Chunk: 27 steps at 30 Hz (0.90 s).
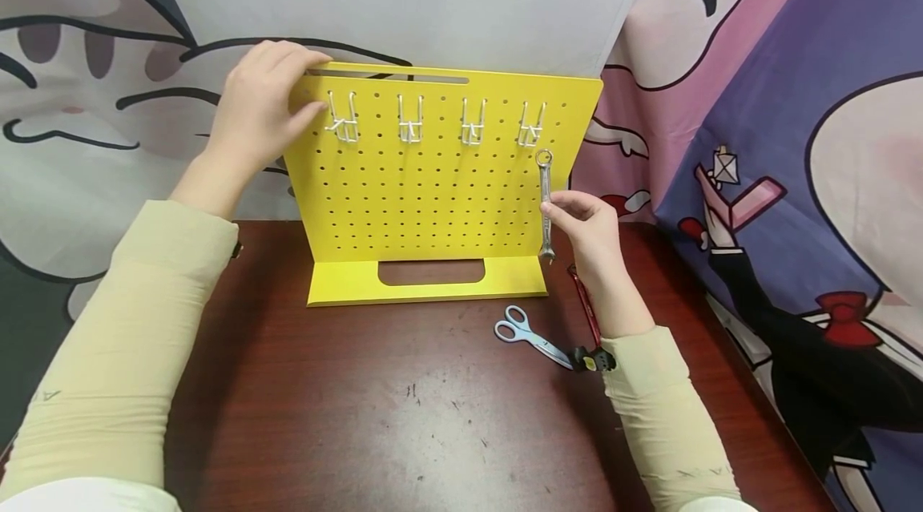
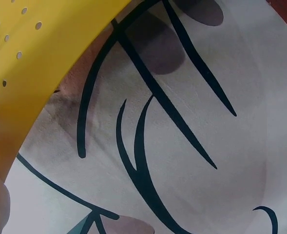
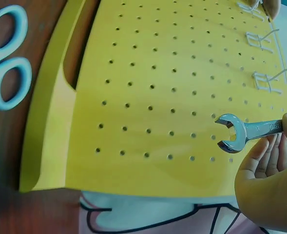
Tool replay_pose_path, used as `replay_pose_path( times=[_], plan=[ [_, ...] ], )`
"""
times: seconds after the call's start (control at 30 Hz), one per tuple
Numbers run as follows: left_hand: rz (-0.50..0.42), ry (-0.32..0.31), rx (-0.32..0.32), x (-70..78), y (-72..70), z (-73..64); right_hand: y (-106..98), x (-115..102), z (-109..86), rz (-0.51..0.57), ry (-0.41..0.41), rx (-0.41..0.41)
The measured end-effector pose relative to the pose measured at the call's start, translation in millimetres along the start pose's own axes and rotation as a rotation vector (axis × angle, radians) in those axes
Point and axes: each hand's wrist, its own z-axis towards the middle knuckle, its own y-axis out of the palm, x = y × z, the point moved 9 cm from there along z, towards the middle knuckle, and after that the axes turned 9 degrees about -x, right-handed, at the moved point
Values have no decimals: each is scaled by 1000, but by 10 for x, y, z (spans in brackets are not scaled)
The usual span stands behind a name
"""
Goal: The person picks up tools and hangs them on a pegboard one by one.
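A yellow pegboard stands on the table, with several white wire hooks in a row near its top. My left hand grips its upper left corner, thumb on the front face; the left wrist view shows only a sliver of that hand beside the board's edge. Between thumb and fingers my right hand pinches a silver combination wrench, held upright before the board's right side. Its ring end is just below the rightmost hook. The open end points down, seen close in the right wrist view.
Light blue scissors lie on the brown table, right of the middle. A thin red tool is partly hidden behind my right forearm. Cartoon-printed cloth hangs at the right and behind the board.
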Motion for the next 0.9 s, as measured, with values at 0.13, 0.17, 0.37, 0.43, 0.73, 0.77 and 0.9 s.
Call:
replay_pose_path(
  times=[0.13,0.17,0.37,0.43,0.73,0.77,0.9],
  plan=[
    [-1,2,2,8,-5,6,75,-58,60,46,-35,1],
    [-1,5,3,11,-5,9,89,-62,75,57,-39,4],
    [2,15,4,18,-8,13,143,-69,153,101,-54,29],
    [3,10,1,13,-13,8,165,-69,179,118,-56,29],
    [-4,19,8,4,-17,3,220,34,301,131,-24,56],
    [-4,24,10,6,-17,3,222,53,312,135,-15,63],
    [-6,45,21,17,-18,5,220,120,354,148,21,93]
  ],
)
